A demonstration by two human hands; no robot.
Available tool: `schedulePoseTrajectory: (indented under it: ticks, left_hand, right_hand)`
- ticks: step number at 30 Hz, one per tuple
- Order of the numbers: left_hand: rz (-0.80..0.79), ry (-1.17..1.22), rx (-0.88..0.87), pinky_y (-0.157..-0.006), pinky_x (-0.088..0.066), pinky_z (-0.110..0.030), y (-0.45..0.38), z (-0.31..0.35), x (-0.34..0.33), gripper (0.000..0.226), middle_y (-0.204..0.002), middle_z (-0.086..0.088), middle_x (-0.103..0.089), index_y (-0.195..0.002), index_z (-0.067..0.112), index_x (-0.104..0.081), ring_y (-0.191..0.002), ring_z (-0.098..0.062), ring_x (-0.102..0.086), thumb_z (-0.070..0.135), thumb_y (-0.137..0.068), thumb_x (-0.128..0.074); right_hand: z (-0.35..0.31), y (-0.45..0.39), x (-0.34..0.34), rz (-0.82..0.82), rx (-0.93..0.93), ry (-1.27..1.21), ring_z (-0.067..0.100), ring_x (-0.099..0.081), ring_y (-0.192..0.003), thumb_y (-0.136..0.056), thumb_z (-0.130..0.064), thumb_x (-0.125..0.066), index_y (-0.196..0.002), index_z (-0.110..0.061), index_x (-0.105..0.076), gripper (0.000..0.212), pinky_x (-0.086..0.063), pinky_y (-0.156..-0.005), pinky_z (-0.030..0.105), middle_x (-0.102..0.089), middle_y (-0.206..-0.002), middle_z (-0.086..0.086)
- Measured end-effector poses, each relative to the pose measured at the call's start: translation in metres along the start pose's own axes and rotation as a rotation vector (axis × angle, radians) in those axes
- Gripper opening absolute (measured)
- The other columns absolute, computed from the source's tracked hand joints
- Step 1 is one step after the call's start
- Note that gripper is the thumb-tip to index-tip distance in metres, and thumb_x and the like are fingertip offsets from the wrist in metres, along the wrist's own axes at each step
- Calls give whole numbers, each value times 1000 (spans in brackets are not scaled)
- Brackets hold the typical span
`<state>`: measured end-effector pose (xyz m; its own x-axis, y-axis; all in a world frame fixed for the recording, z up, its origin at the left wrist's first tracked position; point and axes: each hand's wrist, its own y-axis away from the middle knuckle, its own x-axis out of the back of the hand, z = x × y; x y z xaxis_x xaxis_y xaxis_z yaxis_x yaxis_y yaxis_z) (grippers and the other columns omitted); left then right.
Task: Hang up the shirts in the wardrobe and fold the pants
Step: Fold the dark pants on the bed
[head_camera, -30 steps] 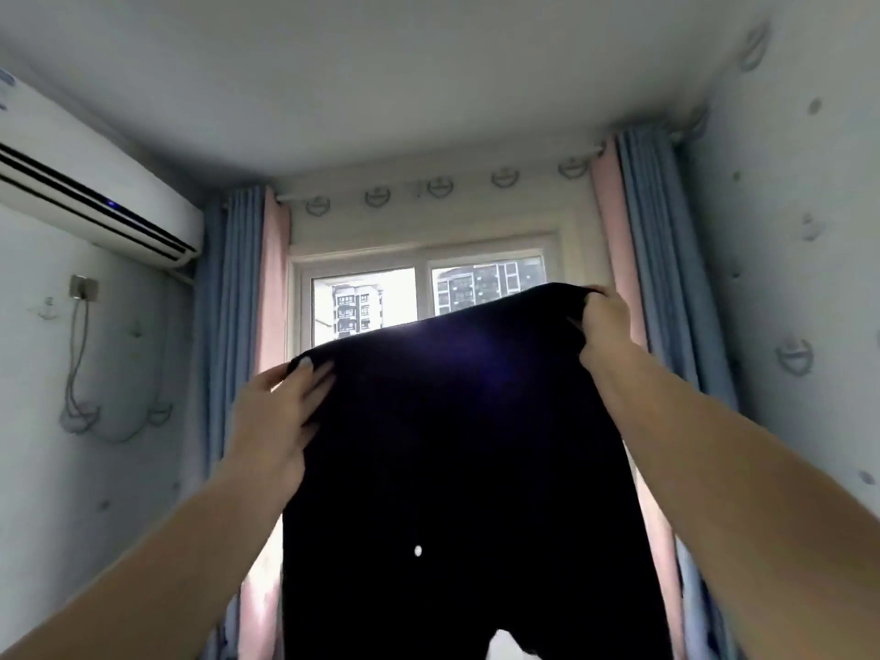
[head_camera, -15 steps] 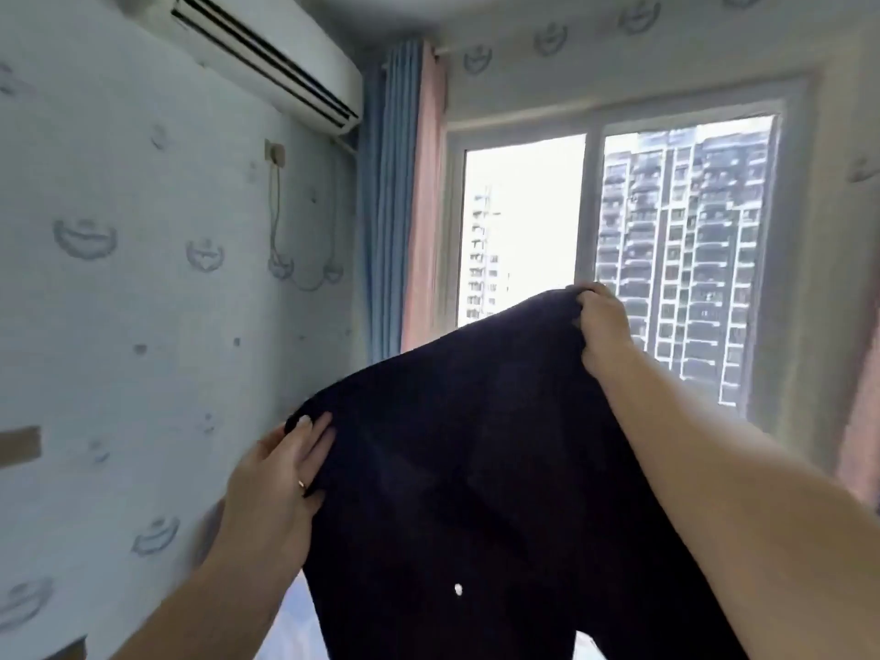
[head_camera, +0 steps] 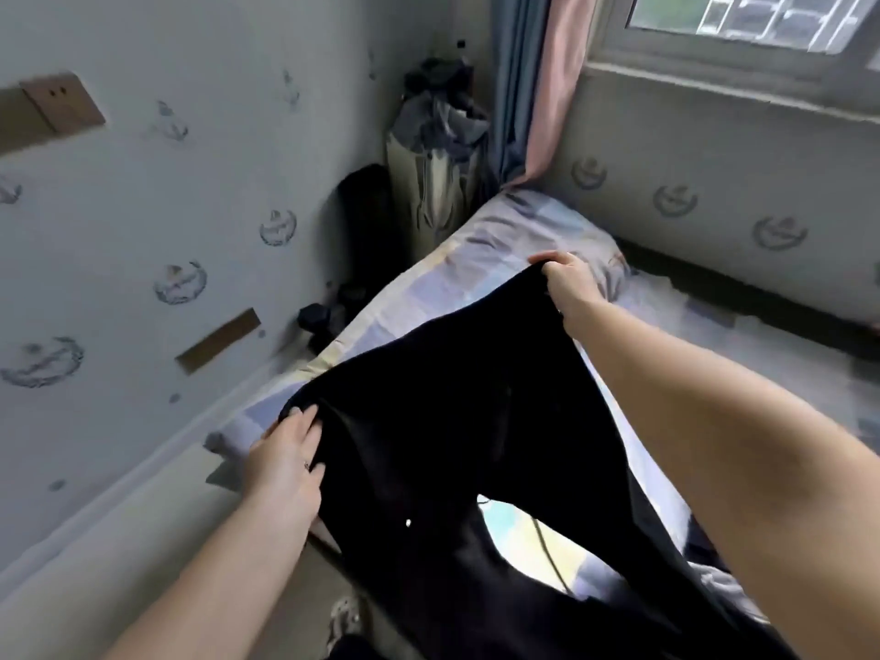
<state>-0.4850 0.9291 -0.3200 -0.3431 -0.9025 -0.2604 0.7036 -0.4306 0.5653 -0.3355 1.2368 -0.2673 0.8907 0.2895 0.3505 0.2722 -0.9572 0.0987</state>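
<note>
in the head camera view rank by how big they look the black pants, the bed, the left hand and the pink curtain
1. Bed, though partly covered
2. Black pants, close to the bed; their nearness to the camera inflates them
3. Pink curtain
4. Left hand

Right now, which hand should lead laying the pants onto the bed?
Likely right. The right hand already grips the waistband over the bed; the left hand holds the black pants at the bed's near edge.
</note>
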Motion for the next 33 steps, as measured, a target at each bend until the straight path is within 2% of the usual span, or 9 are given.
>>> schedulePoseTrajectory:
  ticks: [4, 10, 14, 17, 20, 23, 27, 29, 33]
  left_hand:
    - [53, -3, 103, -113, -21, -42, -130, 33, 44, 43, -146, 2, -46, -144, 20, -36, -137, -14, -39, 17, -102, -30]
    - [158, -110, 199, -109, -32, -36, -293, 52, 82, 42, -145, -6, -46, -142, 10, -40, -134, -19, -44, 19, -101, -35]
    - [278, -122, 195, -106, -34, -30, -374, 59, 86, 42, -142, -3, -50, -143, 12, -37, -130, -15, -48, 13, -102, -30]
    - [325, -206, 174, -106, -34, -34, -427, 47, 93, 38, -139, -2, -53, -137, 13, -45, -127, -16, -50, 14, -99, -43]
    - [279, -489, 53, -110, -33, -39, -462, 21, 108, 37, -138, -4, -51, -129, 22, -52, -131, -24, -45, 11, -94, -56]
    - [9, -1095, -139, -112, -28, -37, -472, -5, 129, 53, -150, -3, -39, -140, 22, -42, -139, -20, -33, 11, -91, -60]
    - [-382, -1782, -581, -116, -2, -51, -479, -22, 136, 54, -150, 4, -38, -128, 30, -58, -145, -22, -21, 12, -79, -72]
    - [-701, -1898, -764, -109, -18, -64, -481, -24, 127, 54, -136, 3, -55, -116, 29, -68, -137, -25, -40, 19, -65, -85]
    - [-1289, -2087, -977, -98, -40, -61, -492, -36, 124, 60, -127, 6, -63, -112, 33, -69, -124, -19, -55, 61, -59, -79]
  right_hand:
    - [19, -57, -126, -9, -81, 74, 7, -43, -55, -85, -2, -39, -96, -20, -68, 36, -35, -45, 14, -51, -66, -6]
    - [57, -142, -290, -27, -188, 119, 8, -46, -64, -85, -3, -39, -97, -22, -68, 37, -39, -62, 20, -58, -83, -3]
    - [73, -188, -362, -47, -191, 114, 14, -54, -87, -86, -3, -36, -92, -25, -62, 35, -43, -76, 21, -59, -95, -3]
    - [97, -204, -403, -209, -196, 140, 13, -55, -93, -94, -16, -45, -127, -22, -52, 35, -41, -66, 4, -57, -111, 0]
    - [154, -189, -426, -441, -165, 416, 20, -49, -124, -92, -26, -55, -146, -21, -32, 58, -37, -90, 14, -47, -140, 2]
    - [221, -136, -437, -673, -118, 695, 24, -38, -134, -90, -36, -58, -145, -21, -32, 63, -34, -107, 31, -39, -148, 5]
    - [277, -59, -455, -753, -1, 795, 23, -21, -142, -83, -53, -60, -146, -17, -31, 78, -21, -116, 36, -25, -155, 8]
    - [290, -39, -468, -731, 51, 830, 22, -10, -145, -81, -59, -58, -148, -17, -25, 86, -14, -118, 40, -13, -158, 9]
    - [309, -30, -490, -707, -1, 857, 21, 2, -147, -81, -59, -58, -149, -20, -14, 89, -8, -117, 48, 1, -159, 7]
